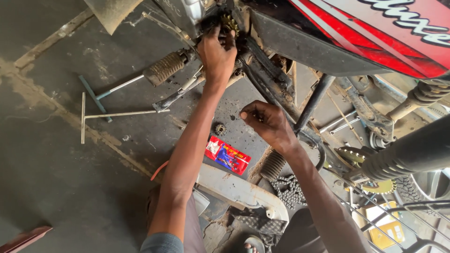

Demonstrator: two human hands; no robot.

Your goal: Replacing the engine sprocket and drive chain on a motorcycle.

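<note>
**Both hands in at the motorbike's sprocket**

The motorbike (pixel 328 42) stands over me, its red panel cut off at the top edge, so I work from below. My left hand (pixel 216 54) reaches up to the small sprocket (pixel 229 21) beside the engine; the fingers are closed around its blackened housing, steadying it where I can feel better than see. The sprocket is half hidden behind my fingers and the grime, only a few brassy teeth showing.

My right hand (pixel 267 124) hangs lower, near the frame tube, fingertips pinched together on something small and dark; I cannot make out what it is.

The chain (pixel 288 189) lies slack in a heap on the floor by my knee, close to the footpeg. Two T-handled wrenches (pixel 108 105) lie to the left, within reach. A red packet (pixel 227 155) and a spare small sprocket (pixel 220 129) rest between my arms on the floor (pixel 56 178).
</note>
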